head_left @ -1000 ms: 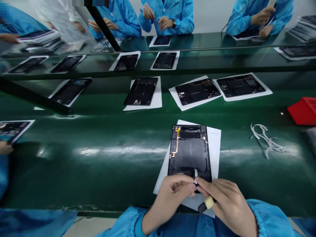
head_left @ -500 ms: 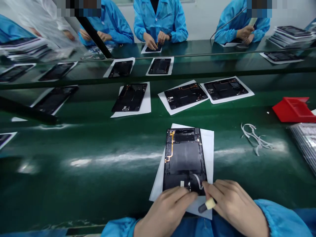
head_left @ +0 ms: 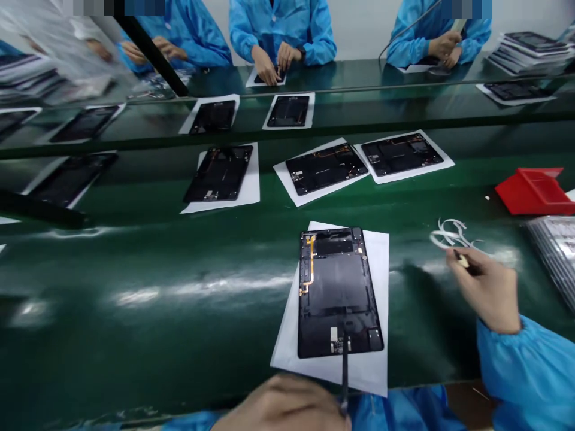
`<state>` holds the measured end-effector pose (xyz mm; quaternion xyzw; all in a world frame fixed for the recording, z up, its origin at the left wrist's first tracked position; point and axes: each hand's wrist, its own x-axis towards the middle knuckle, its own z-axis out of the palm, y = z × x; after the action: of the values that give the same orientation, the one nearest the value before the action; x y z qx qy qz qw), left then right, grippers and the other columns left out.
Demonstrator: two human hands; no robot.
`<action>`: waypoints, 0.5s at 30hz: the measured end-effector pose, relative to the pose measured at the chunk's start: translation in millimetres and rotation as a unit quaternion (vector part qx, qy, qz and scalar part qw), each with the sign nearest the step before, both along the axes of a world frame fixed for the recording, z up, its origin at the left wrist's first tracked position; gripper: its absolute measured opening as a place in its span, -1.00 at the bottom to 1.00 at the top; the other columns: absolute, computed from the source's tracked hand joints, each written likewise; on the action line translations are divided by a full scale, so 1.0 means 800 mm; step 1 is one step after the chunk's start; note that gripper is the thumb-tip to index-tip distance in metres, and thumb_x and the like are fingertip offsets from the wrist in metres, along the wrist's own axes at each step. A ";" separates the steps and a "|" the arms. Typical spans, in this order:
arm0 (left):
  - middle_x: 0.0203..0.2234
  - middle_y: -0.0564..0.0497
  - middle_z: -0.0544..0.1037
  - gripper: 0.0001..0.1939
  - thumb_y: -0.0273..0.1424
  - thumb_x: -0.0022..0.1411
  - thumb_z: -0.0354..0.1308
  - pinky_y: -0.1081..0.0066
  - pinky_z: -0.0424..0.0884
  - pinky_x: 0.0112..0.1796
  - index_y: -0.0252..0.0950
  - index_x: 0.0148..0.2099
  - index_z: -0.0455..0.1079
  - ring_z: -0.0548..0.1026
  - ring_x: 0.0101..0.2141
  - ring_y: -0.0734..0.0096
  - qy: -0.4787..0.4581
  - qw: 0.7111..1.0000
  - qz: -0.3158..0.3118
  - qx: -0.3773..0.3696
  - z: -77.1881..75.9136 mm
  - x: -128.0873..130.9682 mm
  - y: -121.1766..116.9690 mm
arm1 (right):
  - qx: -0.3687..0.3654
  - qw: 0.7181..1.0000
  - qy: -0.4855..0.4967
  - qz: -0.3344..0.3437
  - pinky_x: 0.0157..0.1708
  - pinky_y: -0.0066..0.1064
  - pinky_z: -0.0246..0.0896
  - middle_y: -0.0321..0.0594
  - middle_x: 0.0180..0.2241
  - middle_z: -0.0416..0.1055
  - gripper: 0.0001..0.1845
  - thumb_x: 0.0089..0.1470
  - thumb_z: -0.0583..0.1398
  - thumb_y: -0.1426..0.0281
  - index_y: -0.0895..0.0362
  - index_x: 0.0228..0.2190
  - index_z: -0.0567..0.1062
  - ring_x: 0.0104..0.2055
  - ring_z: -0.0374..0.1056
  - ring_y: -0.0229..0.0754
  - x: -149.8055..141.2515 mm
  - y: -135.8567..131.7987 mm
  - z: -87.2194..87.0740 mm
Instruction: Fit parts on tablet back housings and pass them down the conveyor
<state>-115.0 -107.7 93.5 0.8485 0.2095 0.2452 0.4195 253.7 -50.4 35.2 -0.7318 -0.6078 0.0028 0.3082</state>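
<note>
Right hand [head_left: 487, 288] is now sitting off to the right, having left the open tablet [head_left: 339, 278]; left hand [head_left: 285, 407] is sitting nearer the bench edge, and the white strip is no longer lying across the tablet's near end.

Near: left hand is blurring but closing on a slim dark tool [head_left: 345, 374], which is pointing away over the tablet's near end; can't tell if its tip is touching. Tablet is lying flat, centre-right, orange flex cable [head_left: 311, 263] running along its left side, white sheet [head_left: 368, 374] sticking out askew underneath. Right hand is pinching a pale-and-black piece [head_left: 460, 260], fingertips reaching the near side of the white strips [head_left: 456, 230]; can't tell if it's also gripping a strip.

Right: stacked clear trays [head_left: 554, 248] are sitting near the red bin [head_left: 532, 191].

Farther: three open tablets [head_left: 326, 170] are lying on sheets across the middle, another at left. More are resting on the raised ledge [head_left: 381, 111]. Far side: people in blue [head_left: 283, 30] are working with their hands.
</note>
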 end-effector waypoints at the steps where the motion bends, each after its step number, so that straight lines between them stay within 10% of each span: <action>1: -0.27 0.01 0.63 -0.81 -0.49 0.33 0.09 0.50 0.50 -0.20 -0.29 -0.03 0.41 0.58 -0.26 0.45 -0.013 1.000 -0.001 -0.001 -0.003 0.004 0.017 | -0.011 1.000 -0.027 -0.010 -0.50 -0.39 0.20 -0.14 -0.49 0.53 -0.64 0.11 0.14 0.10 0.12 -0.34 0.57 -0.48 0.45 -0.12 0.015 0.004 0.001; 7: -0.39 -0.01 0.57 -0.94 -0.43 0.22 0.24 0.42 0.44 -0.33 -0.28 -0.28 0.54 0.53 -0.36 0.41 -0.032 0.979 0.189 0.064 -0.039 0.036 0.137 | -0.040 0.993 -0.115 -0.005 -0.56 -0.34 0.14 -0.13 -0.57 0.44 -0.68 0.18 0.12 0.14 0.09 -0.44 0.48 -0.55 0.39 -0.12 0.009 0.010 -0.005; 15: -0.30 -0.02 0.50 -0.92 -0.38 0.19 0.26 0.30 0.37 -0.14 -0.27 -0.33 0.53 0.46 -0.22 0.32 0.084 0.970 0.226 0.014 -0.109 0.053 0.199 | -0.095 0.929 -0.042 0.356 -0.23 -0.38 0.43 -0.10 0.06 0.41 -0.67 0.26 0.01 0.47 0.17 -0.01 0.43 -0.21 0.49 -0.22 -0.140 -0.017 -0.035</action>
<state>-72.7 51.5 6.5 0.8028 0.4264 0.2644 0.3221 141.3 -64.3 7.4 -0.4931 -0.8373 0.1394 0.1907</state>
